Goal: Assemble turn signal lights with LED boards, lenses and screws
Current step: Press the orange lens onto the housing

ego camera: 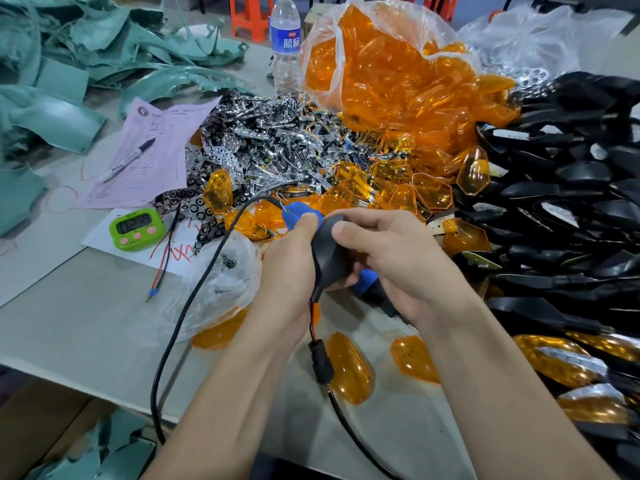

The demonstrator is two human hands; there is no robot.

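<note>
Left hand [291, 271]: closed round the blue tool [299, 216], thumb laid across its upper end; the fingers are hidden behind it.
Right hand [398, 258]: closed on the black housing [329, 251], thumb pressed on its rounded back, fingers wrapped over the far side.
Black housing: held between both hands above the near part of the table, stalk pointing down; red and black wires are led from the stalk to a black connector [322, 362].
Blue tool: a black cable [194, 296] is led from its upper end, looped left and down past the table edge. A further blue and black part is seen under the right hand; whether it belongs to the tool cannot be told.
Table [86, 306]: grey top.
Orange lenses [349, 372]: 2 lie loose below the hands; many more are heaped behind them and spilled from a clear bag [322, 64].
Chrome reflectors [263, 140]: piled at centre, behind the hands.
Housing pile [571, 202]: black, stacked along the right side.
Screw bag [221, 275]: clear, with dark screws inside, just left of the left hand.
Timer [136, 229]: green, set on white paper.
Pink form [149, 150]: a marker [126, 160] is laid on it.
Water bottle [285, 46]: upright, beside the clear bag.
Room: green panels [52, 81] are heaped far left; orange stools [251, 15] stand behind the table.
</note>
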